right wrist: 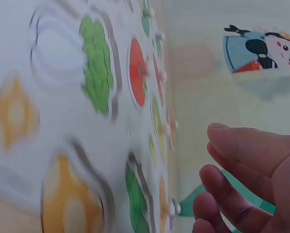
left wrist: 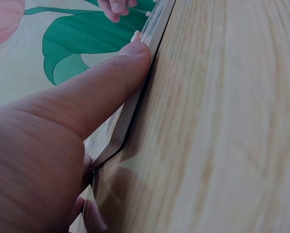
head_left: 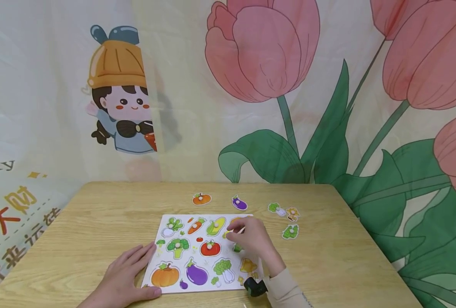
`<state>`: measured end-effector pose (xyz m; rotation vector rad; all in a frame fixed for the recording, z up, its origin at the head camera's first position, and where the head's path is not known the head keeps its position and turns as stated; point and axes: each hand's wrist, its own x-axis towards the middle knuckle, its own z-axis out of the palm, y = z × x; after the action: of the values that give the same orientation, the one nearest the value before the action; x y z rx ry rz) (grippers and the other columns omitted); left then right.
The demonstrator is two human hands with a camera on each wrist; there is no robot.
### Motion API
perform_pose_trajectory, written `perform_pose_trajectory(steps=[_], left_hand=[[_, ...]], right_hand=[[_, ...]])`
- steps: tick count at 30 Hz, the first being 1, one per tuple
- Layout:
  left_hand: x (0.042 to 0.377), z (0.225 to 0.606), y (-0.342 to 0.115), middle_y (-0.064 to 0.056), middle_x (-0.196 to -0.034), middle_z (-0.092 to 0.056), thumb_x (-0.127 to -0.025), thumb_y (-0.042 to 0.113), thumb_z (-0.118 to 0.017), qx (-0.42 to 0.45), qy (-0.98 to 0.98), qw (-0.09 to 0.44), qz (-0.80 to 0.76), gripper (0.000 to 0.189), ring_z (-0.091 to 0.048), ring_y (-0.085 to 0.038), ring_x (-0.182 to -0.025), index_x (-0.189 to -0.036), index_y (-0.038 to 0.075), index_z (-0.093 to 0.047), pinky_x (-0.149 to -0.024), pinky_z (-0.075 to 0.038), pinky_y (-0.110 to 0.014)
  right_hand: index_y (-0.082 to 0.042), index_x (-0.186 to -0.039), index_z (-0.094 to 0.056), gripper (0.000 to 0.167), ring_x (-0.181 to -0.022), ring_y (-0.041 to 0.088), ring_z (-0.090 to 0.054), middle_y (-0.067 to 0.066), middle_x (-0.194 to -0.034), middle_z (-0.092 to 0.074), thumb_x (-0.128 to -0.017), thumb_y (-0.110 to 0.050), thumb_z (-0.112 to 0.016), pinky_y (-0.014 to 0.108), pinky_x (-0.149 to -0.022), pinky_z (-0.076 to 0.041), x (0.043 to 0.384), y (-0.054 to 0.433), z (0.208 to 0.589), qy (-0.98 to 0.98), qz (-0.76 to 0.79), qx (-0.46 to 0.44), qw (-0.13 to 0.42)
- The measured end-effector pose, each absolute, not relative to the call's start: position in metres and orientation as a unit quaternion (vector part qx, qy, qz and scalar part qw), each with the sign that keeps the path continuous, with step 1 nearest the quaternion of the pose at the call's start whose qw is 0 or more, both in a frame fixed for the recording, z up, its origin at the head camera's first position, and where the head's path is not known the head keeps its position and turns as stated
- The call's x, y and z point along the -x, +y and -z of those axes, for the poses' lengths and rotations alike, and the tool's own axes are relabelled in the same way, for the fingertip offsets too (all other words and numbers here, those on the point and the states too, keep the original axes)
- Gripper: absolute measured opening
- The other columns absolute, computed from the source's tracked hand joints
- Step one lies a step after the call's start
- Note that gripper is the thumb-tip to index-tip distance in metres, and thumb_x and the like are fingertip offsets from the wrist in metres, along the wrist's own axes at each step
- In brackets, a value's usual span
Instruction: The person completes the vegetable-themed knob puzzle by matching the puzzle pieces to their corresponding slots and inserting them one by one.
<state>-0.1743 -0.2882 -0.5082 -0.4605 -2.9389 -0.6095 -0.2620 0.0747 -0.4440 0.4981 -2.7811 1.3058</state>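
Board (head_left: 208,288), thin, white and smooth, lies on the near middle of the surface (head_left: 108,222); the left wrist view shows its pale edge and rounded corner. The left hand (head_left: 121,273) is unclenched, its fingers laid along the board's left side and its straight thumb resting on the near edge.

Across the board's nearest row run cut outlines of a plump ribbed pumpkin (head_left: 165,276), a glossy purple eggplant (head_left: 197,274), a leafy cabbage (head_left: 224,271) and a yellow mushroom (head_left: 248,265). Just beside the mushroom sit a rounded black device (head_left: 254,287) and a beige cloth sleeve (head_left: 283,286).

The right hand (head_left: 255,238) hovers over the board's right part, released, its fingers softly bent and a gap before the thumb.

Farther in, small round knobs stand on a frilly broccoli (head_left: 178,247) and a round red tomato (head_left: 210,248), then on a radish (head_left: 171,227), a tapered carrot (head_left: 195,226) and corn (head_left: 216,226).

Beyond the board, flat white-rimmed loose pieces (head_left: 291,232) lie on the surface, whose wood grain is fine and far corners rounded. Behind hangs a wrinkled cloth (head_left: 185,64) printed with pink tulips (head_left: 268,51), broad green leaves (head_left: 274,154) and a cartoon child (head_left: 129,102).
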Motion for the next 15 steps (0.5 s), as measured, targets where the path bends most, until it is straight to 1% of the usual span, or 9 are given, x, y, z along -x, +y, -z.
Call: perform_pose_trajectory(steps=[4,11,15], left_hand=[[0.174,0.511,-0.288,-0.010,-0.165,-0.046,-0.073,0.075,-0.083,0.151,-0.966,0.059,0.201,0.116,-0.037,-0.043,-0.147,-0.161,0.008,-0.048,-0.107,-0.033,-0.073],[0.174,0.513,-0.290,-0.010,-0.165,-0.046,-0.073,0.075,-0.083,0.146,-0.968,0.055,0.198,0.115,-0.038,-0.043,-0.146,-0.161,0.009,-0.047,-0.106,-0.035,-0.075],[0.175,0.512,-0.289,-0.009,-0.166,-0.046,-0.073,0.076,-0.082,0.148,-0.967,0.057,0.198,0.116,-0.037,-0.043,-0.147,-0.162,0.010,-0.046,-0.107,-0.034,-0.074]], right_hand=[[-0.008,-0.103,-0.083,0.014,-0.079,0.017,-0.061,-0.002,-0.090,-0.070,-0.092,-0.016,-0.083,0.029,-0.065,-0.053,0.268,0.101,0.442,-0.899,-0.408,-0.155,0.026],[-0.013,-0.104,-0.083,0.011,-0.083,0.014,-0.060,-0.006,-0.092,-0.072,-0.093,-0.016,-0.083,0.030,-0.072,-0.052,0.279,0.148,0.445,-0.911,-0.389,-0.125,0.045],[-0.013,-0.104,-0.083,0.011,-0.084,0.014,-0.060,-0.005,-0.092,-0.072,-0.093,-0.015,-0.083,0.030,-0.073,-0.053,0.283,0.177,0.450,-0.919,-0.376,-0.106,0.054]])
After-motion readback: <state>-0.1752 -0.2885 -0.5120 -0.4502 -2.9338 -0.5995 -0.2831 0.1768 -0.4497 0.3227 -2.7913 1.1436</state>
